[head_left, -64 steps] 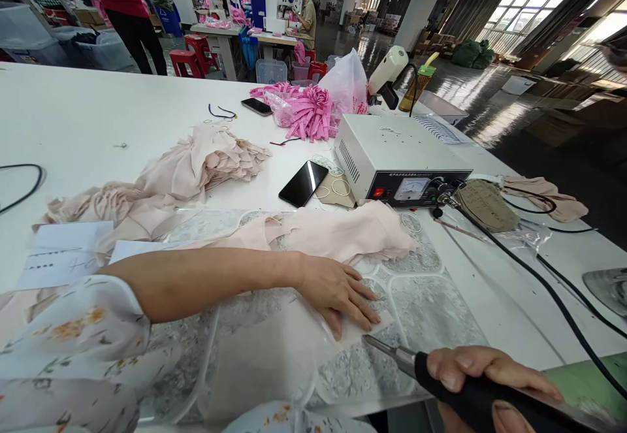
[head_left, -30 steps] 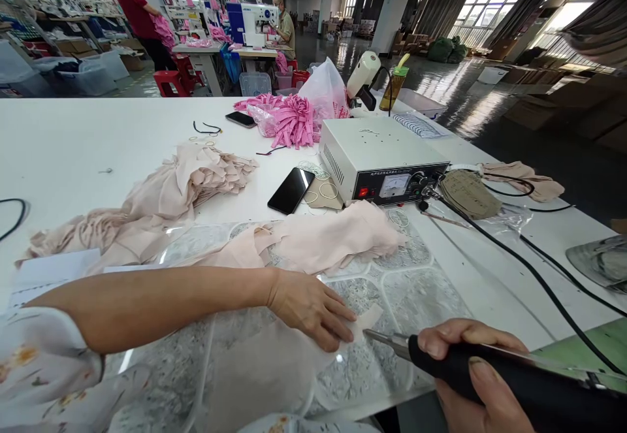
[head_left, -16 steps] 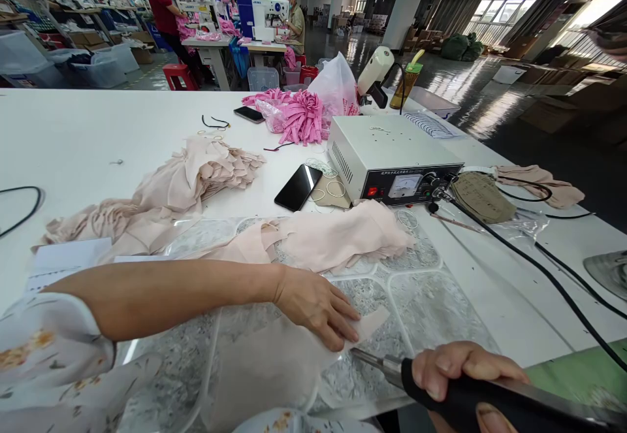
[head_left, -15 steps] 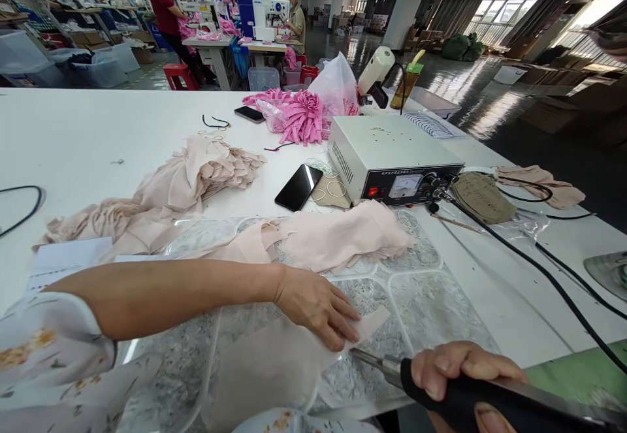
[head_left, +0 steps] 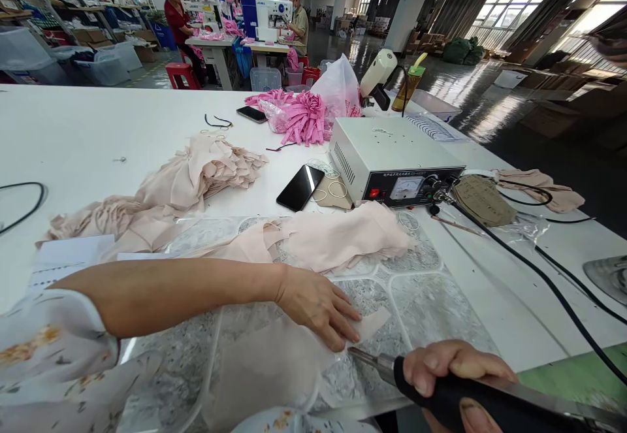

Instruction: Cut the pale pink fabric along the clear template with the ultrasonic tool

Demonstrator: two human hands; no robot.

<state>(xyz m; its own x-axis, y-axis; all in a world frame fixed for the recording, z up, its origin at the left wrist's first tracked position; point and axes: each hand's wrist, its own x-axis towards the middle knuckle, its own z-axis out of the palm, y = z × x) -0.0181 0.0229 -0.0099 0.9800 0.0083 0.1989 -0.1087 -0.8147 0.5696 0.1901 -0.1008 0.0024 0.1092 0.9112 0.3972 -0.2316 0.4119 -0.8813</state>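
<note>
My left hand (head_left: 318, 305) lies flat, fingers stretched out, on a thin pale fabric piece (head_left: 267, 371). One narrow end of that piece sticks out past the fingertips. The fabric rests on a clear patterned mat (head_left: 431, 309). My right hand (head_left: 455, 377) is wrapped round the black handle of an ultrasonic cutter (head_left: 396, 368). Its metal tip points left and sits at the fabric edge, close beside my left fingertips; whether it touches the cloth I cannot tell. Behind my left hand is a stack of pale pink fabric pieces (head_left: 343, 234).
A grey control box (head_left: 396, 159) with a dial stands behind the mat, its black cable (head_left: 529, 283) running down the right side. A phone (head_left: 300, 188) lies beside it. A larger fabric heap (head_left: 196, 172) is at left, pink straps (head_left: 306, 116) at the back. Two people work at sewing machines beyond.
The cutter and my right hand have shifted slightly left, bringing the tip nearer my left fingertips. My left hand stays on the fabric. In the background, the person in red has changed posture.
</note>
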